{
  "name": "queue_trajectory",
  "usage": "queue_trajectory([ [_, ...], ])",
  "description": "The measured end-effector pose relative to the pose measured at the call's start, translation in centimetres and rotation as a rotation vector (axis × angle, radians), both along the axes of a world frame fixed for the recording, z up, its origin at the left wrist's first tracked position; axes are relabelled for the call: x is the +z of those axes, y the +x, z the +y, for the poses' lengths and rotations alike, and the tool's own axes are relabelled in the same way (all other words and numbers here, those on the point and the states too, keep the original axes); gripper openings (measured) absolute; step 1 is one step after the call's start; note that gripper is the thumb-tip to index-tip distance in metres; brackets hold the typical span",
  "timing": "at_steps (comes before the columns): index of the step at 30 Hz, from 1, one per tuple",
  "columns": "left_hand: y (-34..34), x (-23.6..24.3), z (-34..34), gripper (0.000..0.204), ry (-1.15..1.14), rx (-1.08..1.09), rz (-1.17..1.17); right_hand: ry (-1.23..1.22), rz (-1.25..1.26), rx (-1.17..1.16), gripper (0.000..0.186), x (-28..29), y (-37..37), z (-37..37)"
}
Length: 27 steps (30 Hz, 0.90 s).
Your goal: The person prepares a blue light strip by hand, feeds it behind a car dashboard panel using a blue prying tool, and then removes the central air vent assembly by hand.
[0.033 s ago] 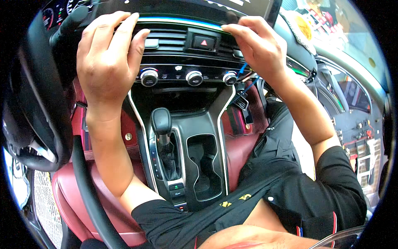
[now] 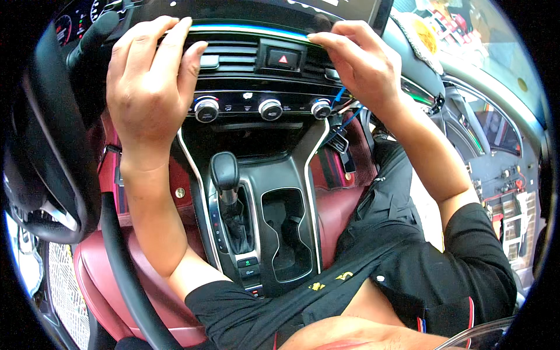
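Observation:
A glowing blue-white light strip [image 2: 251,28] runs along the dashboard, below a dark screen [image 2: 280,14]. Over its left end is my left hand [image 2: 146,87], fingers stretched out and thumb apart; the fingertips are at the strip's edge. My right hand [image 2: 370,67] is at the other end, fingers bent together, with a fingertip on the strip; its thumb is hard to make out. Below the strip lie the air vents [image 2: 233,55] and a hazard button [image 2: 283,59]. Lower down, a row of climate knobs [image 2: 270,109] shows between my forearms.
The steering wheel [image 2: 64,146] stands at the left. Between red seats [image 2: 116,274] are the gear lever [image 2: 225,172] and cup holders [image 2: 284,233]. Loose blue wires [image 2: 341,93] and a detached vent piece [image 2: 338,140] hang at the right, near an open door [image 2: 478,116].
The view has shifted very slightly, moving the dashboard a little left in the picture. Both hands keep their places at the strip.

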State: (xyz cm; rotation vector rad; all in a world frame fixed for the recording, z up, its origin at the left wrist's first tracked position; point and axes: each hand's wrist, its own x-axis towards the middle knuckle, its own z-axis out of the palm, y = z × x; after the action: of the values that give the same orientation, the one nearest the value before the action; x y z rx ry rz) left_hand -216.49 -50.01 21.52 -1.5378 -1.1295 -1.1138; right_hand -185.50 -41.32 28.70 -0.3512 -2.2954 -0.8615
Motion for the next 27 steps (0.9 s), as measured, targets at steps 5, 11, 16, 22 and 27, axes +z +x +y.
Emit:
queue_trajectory([
  [5, 0.6, -0.2, 0.0, 0.022, 0.001, 0.019, 0.010, -0.065, -0.053, 0.013, 0.035, 0.4, 0.8, -0.2],
  [11, 0.4, -0.4, -0.1, 0.029, -0.051, 0.050, 0.022, -0.102, -0.065, -0.002, 0.038, 0.9, 2.4, -0.4],
  [16, 0.5, -0.3, -0.3, 0.028, -0.098, 0.067, 0.023, -0.191, -0.034, -0.080, 0.035, 1.4, 5.9, -0.7],
  [22, 0.8, 0.1, -0.8, 0.028, -0.172, 0.082, 0.030, -0.328, 0.011, -0.205, 0.035, 1.6, 13.0, -1.1],
  [27, 0.9, 0.3, -0.8, 0.030, -0.219, 0.129, 0.059, -0.340, 0.093, -0.384, 0.035, 0.8, 22.8, -0.2],
])
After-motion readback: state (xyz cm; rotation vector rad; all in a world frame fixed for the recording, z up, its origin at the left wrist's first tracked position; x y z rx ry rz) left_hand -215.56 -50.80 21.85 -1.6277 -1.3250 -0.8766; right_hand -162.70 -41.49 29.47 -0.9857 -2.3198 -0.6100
